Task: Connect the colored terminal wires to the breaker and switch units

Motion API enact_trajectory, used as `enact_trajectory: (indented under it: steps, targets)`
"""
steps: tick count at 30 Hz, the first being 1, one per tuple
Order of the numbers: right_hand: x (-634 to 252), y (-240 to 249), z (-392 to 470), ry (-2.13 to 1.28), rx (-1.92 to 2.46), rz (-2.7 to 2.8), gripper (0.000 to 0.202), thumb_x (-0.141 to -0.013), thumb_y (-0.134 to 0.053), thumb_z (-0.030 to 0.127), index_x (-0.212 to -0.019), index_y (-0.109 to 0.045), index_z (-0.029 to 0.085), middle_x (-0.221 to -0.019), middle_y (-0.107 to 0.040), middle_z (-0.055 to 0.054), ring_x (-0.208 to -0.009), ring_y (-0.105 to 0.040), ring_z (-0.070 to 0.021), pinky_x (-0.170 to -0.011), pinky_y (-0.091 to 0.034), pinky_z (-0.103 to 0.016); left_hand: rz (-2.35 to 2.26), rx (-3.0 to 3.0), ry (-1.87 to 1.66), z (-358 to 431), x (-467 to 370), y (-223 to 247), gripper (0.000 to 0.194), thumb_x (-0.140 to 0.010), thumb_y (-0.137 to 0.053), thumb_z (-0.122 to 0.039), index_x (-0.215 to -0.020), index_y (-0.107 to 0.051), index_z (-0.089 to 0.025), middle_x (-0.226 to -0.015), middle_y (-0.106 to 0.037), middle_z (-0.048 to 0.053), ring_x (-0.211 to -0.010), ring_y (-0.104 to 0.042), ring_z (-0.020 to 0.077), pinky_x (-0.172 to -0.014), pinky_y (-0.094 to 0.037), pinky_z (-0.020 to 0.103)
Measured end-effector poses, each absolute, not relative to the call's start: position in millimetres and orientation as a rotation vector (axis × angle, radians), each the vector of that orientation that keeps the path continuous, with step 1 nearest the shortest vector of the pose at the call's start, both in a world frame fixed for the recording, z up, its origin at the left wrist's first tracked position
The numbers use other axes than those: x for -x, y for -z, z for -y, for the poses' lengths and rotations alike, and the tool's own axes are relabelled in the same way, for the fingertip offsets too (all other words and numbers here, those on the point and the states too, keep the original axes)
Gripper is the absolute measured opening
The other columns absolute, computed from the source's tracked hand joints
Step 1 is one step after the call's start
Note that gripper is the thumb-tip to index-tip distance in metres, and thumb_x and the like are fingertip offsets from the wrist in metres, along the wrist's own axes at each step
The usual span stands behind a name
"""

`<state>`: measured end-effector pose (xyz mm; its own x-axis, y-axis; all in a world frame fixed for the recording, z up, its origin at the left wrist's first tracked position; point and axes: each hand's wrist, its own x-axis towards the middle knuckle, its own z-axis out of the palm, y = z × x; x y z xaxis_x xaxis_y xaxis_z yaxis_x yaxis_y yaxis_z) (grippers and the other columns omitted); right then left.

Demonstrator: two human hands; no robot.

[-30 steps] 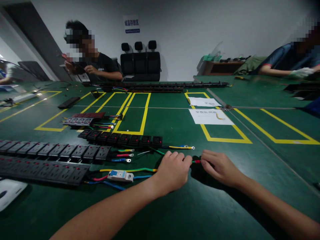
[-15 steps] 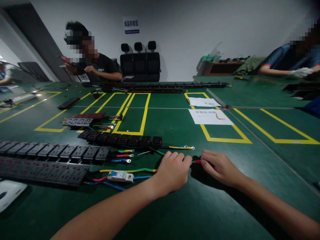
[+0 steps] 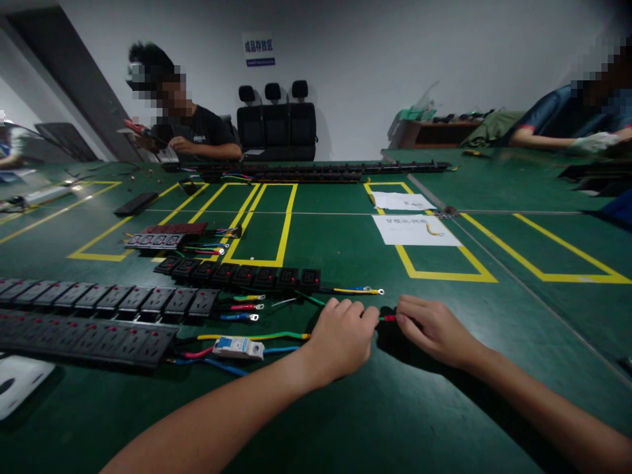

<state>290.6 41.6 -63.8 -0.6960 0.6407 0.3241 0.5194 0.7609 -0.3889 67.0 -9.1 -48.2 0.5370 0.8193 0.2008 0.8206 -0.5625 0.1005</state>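
My left hand (image 3: 343, 339) is closed around a thin green wire (image 3: 312, 299) that comes from the end of a black socket strip (image 3: 247, 274). Past its fingertips a red sleeve (image 3: 390, 318) shows on the wire. My right hand (image 3: 434, 329) pinches the far end of that sleeve; the tip is hidden in the fingers. Beside my left wrist lies a white and blue breaker (image 3: 238, 347) on red and blue wires. A yellow-green wire (image 3: 257, 336) runs under my left hand. Just behind, a yellow wire with a ring terminal (image 3: 380, 291) lies on the table.
Two long socket strips (image 3: 99, 303) fill the left, with ring-terminal wires (image 3: 247, 307) at one end. Shorter modules (image 3: 155, 241) lie behind them. Paper sheets (image 3: 417, 230) rest within yellow tape on the green table (image 3: 336, 421). Co-workers (image 3: 202, 131) sit across the table and at far right.
My hands keep the same hold and place on the wire. Across the table, a co-worker's hand with a red-handled tool has lowered slightly.
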Motion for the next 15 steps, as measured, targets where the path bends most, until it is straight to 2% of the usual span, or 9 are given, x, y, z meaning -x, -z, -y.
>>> enact_trajectory:
  steps: [15]
  targets:
    - [-291.7,64.3,-42.2,-0.354,0.882,2.532,0.031,-0.101,-0.042,0.024,-0.073,-0.054,0.021,-0.069,-0.053,-0.001,-0.060,-0.052,-0.0141,-0.058,-0.036,-0.028,1.468,2.751,0.369,9.1,-67.1,48.2,0.014,-0.102,-0.045,-0.021,-0.103,-0.058,-0.018,-0.094,-0.067,0.006,-0.088,-0.063,0.0246,-0.076,-0.046,0.038]
